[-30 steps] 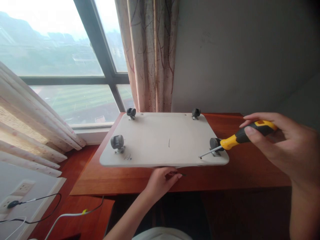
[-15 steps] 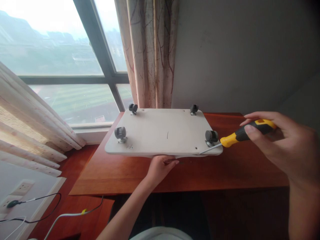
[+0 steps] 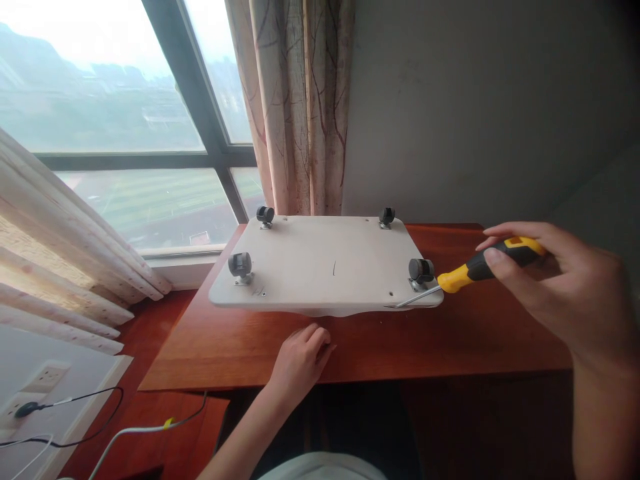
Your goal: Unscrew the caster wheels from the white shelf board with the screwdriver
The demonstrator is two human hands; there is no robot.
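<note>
A white board (image 3: 305, 260) with rounded corners lies on the wooden table, caster side up. Swivel casters stand at its corners, among them the near right caster (image 3: 421, 271) and the near left caster (image 3: 241, 267). My right hand (image 3: 555, 280) is closed around the yellow and black handle of a screwdriver (image 3: 467, 272). The tilted shaft passes by the near right caster, its tip at the board's front edge. In front of the board, apart from it, my left hand (image 3: 303, 355) is over the table with curled fingers; what they hold, if anything, is hidden.
The reddish-brown table (image 3: 225, 343) stands by a window (image 3: 145, 200) and a grey wall (image 3: 475, 120). Curtains (image 3: 305, 113) hang behind the table and at the left. Wall sockets (image 3: 47, 377) with a plug and cables (image 3: 130, 430) are at the lower left.
My left hand has come off the board's front edge and moved toward me, lower over the table. The right hand and screwdriver have hardly moved.
</note>
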